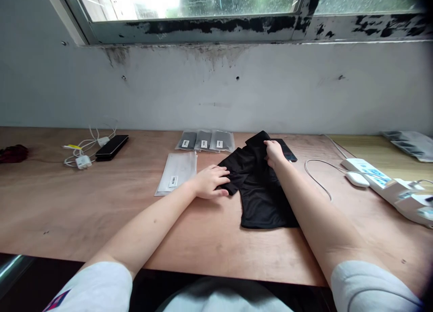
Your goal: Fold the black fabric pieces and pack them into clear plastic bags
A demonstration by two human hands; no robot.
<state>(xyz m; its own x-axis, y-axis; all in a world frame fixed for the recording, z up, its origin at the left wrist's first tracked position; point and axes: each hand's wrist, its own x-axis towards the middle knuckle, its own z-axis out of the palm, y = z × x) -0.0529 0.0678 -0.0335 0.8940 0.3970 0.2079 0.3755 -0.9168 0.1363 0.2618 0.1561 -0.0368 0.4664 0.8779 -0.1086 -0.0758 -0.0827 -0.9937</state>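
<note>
A black garment [260, 185] lies partly spread on the wooden table, right of the middle. My left hand [212, 182] rests with fingers apart at the garment's left end, fingertips touching the cloth. At the garment's upper right, my right hand [273, 153] pinches the dark fabric near its raised top edge. To the left of my left hand is a clear plastic bag [182, 167] with a white label. Behind it, three packed bags with dark contents [204, 141] sit side by side, each with a white label.
A phone [286, 150] lies behind my right hand. At the right are a power strip [368, 169] and white cables; at the left, a black case [112, 147] beside a charger [83, 162]. A wall and window stand behind the table [111, 217].
</note>
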